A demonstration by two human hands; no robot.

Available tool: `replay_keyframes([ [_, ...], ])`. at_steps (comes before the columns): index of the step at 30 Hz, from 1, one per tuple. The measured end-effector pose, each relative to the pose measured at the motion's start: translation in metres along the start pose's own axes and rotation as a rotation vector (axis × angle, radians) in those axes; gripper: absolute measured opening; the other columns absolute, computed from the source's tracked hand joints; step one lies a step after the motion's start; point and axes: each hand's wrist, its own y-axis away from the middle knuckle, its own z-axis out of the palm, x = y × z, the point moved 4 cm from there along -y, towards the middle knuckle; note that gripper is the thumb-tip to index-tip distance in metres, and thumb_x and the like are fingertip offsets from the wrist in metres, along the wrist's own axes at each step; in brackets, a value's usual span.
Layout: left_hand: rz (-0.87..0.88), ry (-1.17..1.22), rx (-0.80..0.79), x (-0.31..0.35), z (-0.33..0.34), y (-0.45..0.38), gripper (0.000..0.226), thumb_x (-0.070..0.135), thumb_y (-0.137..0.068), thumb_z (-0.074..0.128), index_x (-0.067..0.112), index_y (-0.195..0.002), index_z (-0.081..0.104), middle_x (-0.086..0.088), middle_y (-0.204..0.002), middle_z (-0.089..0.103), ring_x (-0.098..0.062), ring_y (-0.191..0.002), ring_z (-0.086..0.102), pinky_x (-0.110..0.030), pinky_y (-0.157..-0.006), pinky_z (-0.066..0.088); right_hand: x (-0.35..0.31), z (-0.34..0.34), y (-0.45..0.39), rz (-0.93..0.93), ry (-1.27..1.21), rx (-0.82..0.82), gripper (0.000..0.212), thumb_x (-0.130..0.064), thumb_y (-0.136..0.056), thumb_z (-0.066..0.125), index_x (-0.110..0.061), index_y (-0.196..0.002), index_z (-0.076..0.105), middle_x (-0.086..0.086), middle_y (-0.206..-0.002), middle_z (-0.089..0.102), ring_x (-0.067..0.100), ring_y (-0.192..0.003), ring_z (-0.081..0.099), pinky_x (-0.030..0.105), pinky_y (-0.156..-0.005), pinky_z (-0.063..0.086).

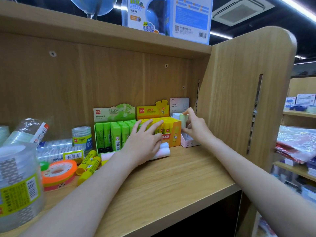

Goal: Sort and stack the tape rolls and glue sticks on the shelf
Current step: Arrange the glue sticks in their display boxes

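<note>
Right hand [195, 128]: my grip here is closed, thumb and fingers pinching a pale green glue stick [183, 122], held upright at the mouth of the small pink-and-white display box [187, 141] at the far right of the shelf [171, 177]; a white stick [175, 115] stands in that box just behind it.

Left hand [145, 142]: fingers straight and spread, grip slack, holding nothing; fingertips lie on the tops of the sticks where the green display box [109, 132] meets the yellow display box [168, 129]; palm rests over two pale pink-white glue sticks [163, 150] lying on their sides on the shelf in front of the yellow box.

Green box: full of upright green sticks, two black gaps at its front left; yellow box: upright yellow sticks, touching the green box on its right side.

Loose stock, left of the boxes: three yellow glue sticks [89, 164] lying flat; an orange tape roll [59, 172] beside them; a small stack of clear tape rolls [82, 137] upright behind; wrapped tape packs [59, 151] lying flat; a large wrapped tape stack [18, 185] nearest me at the left edge.

Upper shelf: a globe box [153, 16].
</note>
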Motion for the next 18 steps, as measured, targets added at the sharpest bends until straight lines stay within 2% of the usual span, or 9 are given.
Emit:
replay_keyframes([
  [2, -0.001, -0.044, 0.043, -0.002, 0.001, 0.000, 0.044, 0.037, -0.084, 0.028, 0.025, -0.075, 0.069, -0.002, -0.132, 0.057, -0.033, -0.117, 0.056, -0.057, -0.097, 0.037, 0.004, -0.010, 0.000, 0.000, -0.065, 0.083, 0.046, -0.001, -0.083, 0.065, -0.016, -0.118, 0.040, 0.010, -0.093, 0.063, 0.023, -0.078, 0.063, 0.032, -0.069, 0.055],
  [4, -0.007, -0.031, 0.050, -0.002, 0.002, -0.002, 0.041, 0.036, -0.084, 0.030, 0.026, -0.072, 0.069, -0.003, -0.129, 0.059, -0.033, -0.114, 0.058, -0.057, -0.095, 0.039, 0.012, -0.023, 0.001, 0.032, -0.103, 0.176, 0.048, 0.002, -0.082, 0.064, -0.016, -0.120, 0.041, 0.005, -0.094, 0.060, 0.018, -0.076, 0.060, 0.020, -0.063, 0.050],
  [5, -0.007, -0.011, 0.047, -0.002, 0.003, -0.002, 0.043, 0.036, -0.084, 0.028, 0.025, -0.074, 0.069, -0.003, -0.132, 0.057, -0.033, -0.117, 0.056, -0.057, -0.098, 0.037, 0.017, -0.027, 0.001, 0.045, -0.079, 0.183, 0.048, 0.002, -0.082, 0.064, -0.018, -0.120, 0.041, 0.007, -0.092, 0.062, 0.019, -0.076, 0.061, 0.022, -0.063, 0.051],
  [7, 0.001, 0.018, 0.059, -0.002, 0.006, -0.002, 0.046, 0.037, -0.085, 0.025, 0.024, -0.077, 0.069, -0.002, -0.136, 0.053, -0.034, -0.122, 0.052, -0.058, -0.101, 0.032, 0.027, -0.027, 0.002, 0.077, 0.011, 0.136, 0.047, 0.000, -0.082, 0.063, -0.024, -0.115, 0.039, 0.014, -0.090, 0.065, 0.027, -0.076, 0.062, 0.039, -0.072, 0.054],
  [9, -0.004, 0.042, 0.015, -0.002, 0.006, -0.002, 0.055, 0.040, -0.084, 0.017, 0.022, -0.085, 0.069, -0.001, -0.143, 0.046, -0.033, -0.130, 0.043, -0.056, -0.107, 0.024, 0.032, -0.025, 0.004, 0.100, 0.059, 0.099, 0.047, -0.003, -0.082, 0.063, -0.028, -0.110, 0.036, 0.015, -0.087, 0.064, 0.029, -0.077, 0.062, 0.047, -0.075, 0.054],
  [13, -0.023, 0.061, -0.003, -0.002, 0.003, -0.002, 0.076, 0.047, -0.075, -0.004, 0.025, -0.104, 0.064, 0.006, -0.155, 0.022, -0.025, -0.142, 0.020, -0.048, -0.114, 0.005, 0.030, -0.020, 0.001, 0.087, 0.176, 0.044, 0.041, -0.003, -0.084, 0.060, -0.021, -0.112, 0.035, 0.011, -0.081, 0.058, 0.028, -0.077, 0.058, 0.041, -0.071, 0.051],
  [15, -0.027, 0.071, 0.002, -0.001, 0.002, -0.001, 0.078, 0.047, -0.075, -0.005, 0.024, -0.104, 0.063, 0.006, -0.155, 0.020, -0.025, -0.142, 0.018, -0.047, -0.114, 0.003, 0.030, -0.017, -0.001, 0.078, 0.223, 0.036, 0.039, -0.002, -0.085, 0.058, -0.015, -0.115, 0.037, 0.008, -0.081, 0.053, 0.027, -0.078, 0.054, 0.036, -0.067, 0.045],
  [18, -0.034, 0.070, -0.016, 0.000, -0.001, -0.001, 0.077, 0.047, -0.077, -0.005, 0.024, -0.107, 0.063, 0.006, -0.156, 0.018, -0.024, -0.143, 0.017, -0.046, -0.114, 0.002, 0.026, -0.017, -0.004, 0.034, 0.344, 0.074, 0.033, -0.005, -0.086, 0.058, -0.011, -0.113, 0.041, 0.010, -0.097, 0.050, 0.028, -0.093, 0.049, 0.032, -0.071, 0.037],
])
